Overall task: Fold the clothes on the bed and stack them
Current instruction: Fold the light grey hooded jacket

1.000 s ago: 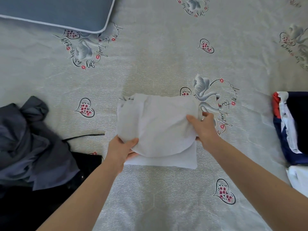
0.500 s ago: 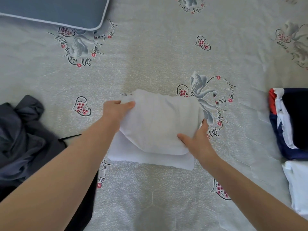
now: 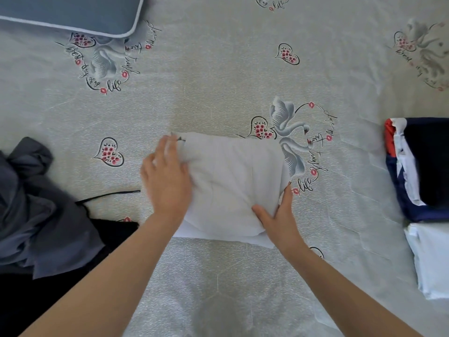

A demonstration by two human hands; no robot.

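At the far left of the bed (image 3: 218, 76), a crumpled grey garment (image 3: 36, 205) lies in a heap, partly over a black garment (image 3: 43, 295) whose thin black cord (image 3: 109, 195) trails out across the patterned sheet. Above them, at the top left corner, sits a blue pillow (image 3: 73, 10) with pale piping.

In the middle lies the folded white garment (image 3: 233, 181), a rounded upper fold resting on a flatter white layer that shows along its near edge. The left hand (image 3: 167, 181) lies flat on the garment's left side, fingers straight and slightly spread, pressing down on the cloth; its outline is a little blurred. The right hand (image 3: 277, 215) is at the garment's near right corner, the thumb lying on top of the upper fold and the fingers running up along its right edge; whether they reach under the cloth cannot be told.

Further right, well apart from the white garment, a folded stack of dark blue, white and red clothes (image 3: 418, 169) sits at the frame's edge, and just below it lies another folded white piece (image 3: 430, 261).
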